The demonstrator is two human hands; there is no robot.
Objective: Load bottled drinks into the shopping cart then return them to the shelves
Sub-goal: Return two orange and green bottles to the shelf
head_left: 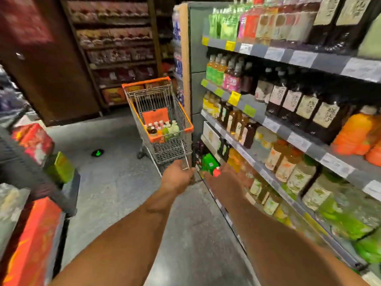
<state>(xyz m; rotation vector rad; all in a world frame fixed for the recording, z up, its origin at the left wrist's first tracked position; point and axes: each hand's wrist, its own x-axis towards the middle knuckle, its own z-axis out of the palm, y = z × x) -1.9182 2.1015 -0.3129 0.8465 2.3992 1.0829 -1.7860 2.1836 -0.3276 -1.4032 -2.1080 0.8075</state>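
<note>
While your right hand (221, 177) holds a red-capped bottle (216, 172) in its grip (fingers hidden), your left hand (178, 175) hangs loosely curled beside it, the shopping cart (160, 118) beyond both

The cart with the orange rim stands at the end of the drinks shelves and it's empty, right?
Not empty. The head view shows the cart with the orange rim at the end of the drinks shelves, but several bottles already stand in its basket, at the near end.
</note>
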